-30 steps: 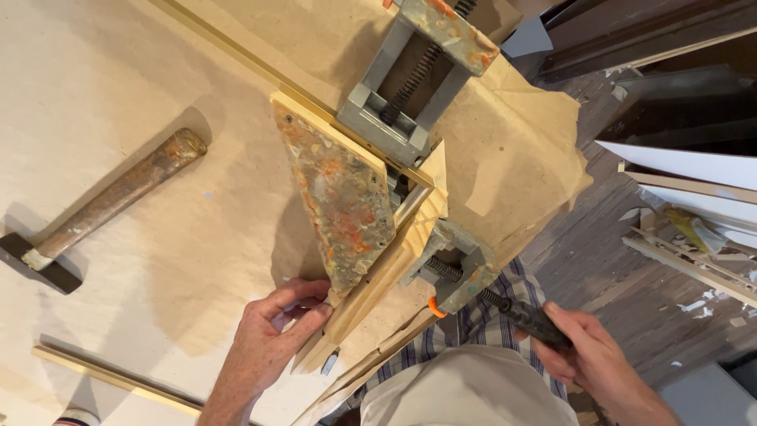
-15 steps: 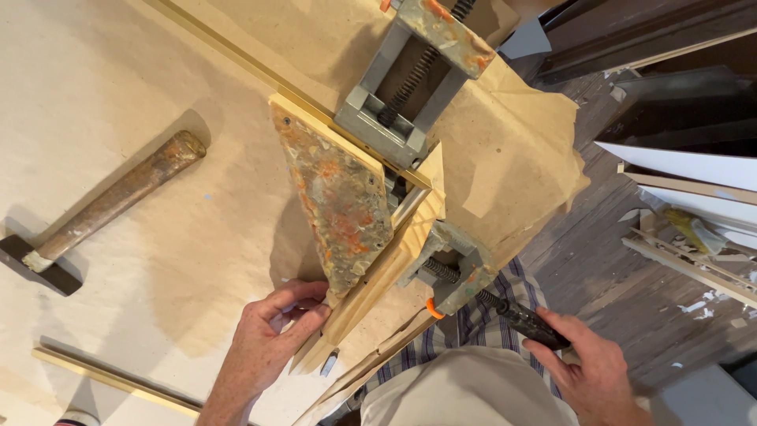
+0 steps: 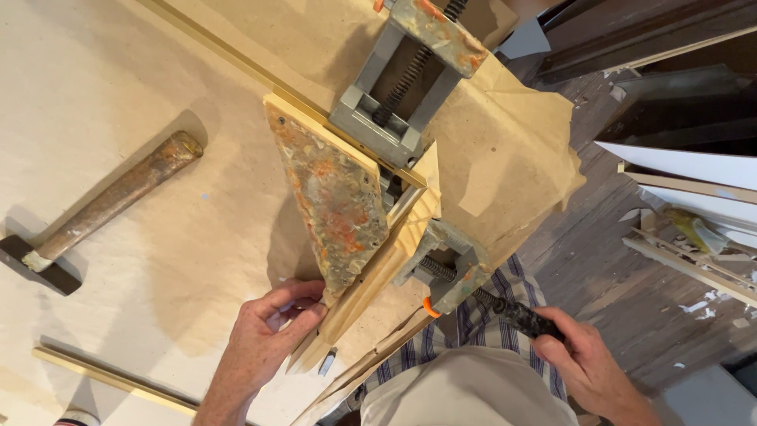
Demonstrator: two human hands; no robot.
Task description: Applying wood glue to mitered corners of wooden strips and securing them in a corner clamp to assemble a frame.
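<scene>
— Fingers [image 3: 303, 304] of the left hand [image 3: 264, 343] are curled and pinched on the near ends of the pale wooden moulding strips [image 3: 371, 272], thumb on top, so the hand is closed on the wood. And the other one?

— Fingers of the right hand [image 3: 587, 363] are wrapped fully around the black ribbed handle [image 3: 524, 319] of the near clamp screw [image 3: 441, 276], shut tight on it.

— Where does the wood sit?

— At the near right edge of the paper-covered workbench [image 3: 118, 118], in a grey metal corner clamp [image 3: 394, 126] with rust and orange paint spots. One strip runs far-left along the bench; the other comes toward the person, meeting it at an angle under the stained triangular plate [image 3: 335, 201].

— What would a careful turn of that screw ask for?

— Probably steady pressure from the left hand, keeping the strip flat against the plate and flush at the joint while the screw closes slowly; too much force could likely shift or bruise the soft wood.

— Anything else around?

— A hammer with a worn brown wooden handle [image 3: 102, 209] lies well apart at left, and a thin pale wood strip [image 3: 110, 379] lies near the left forearm.
</scene>
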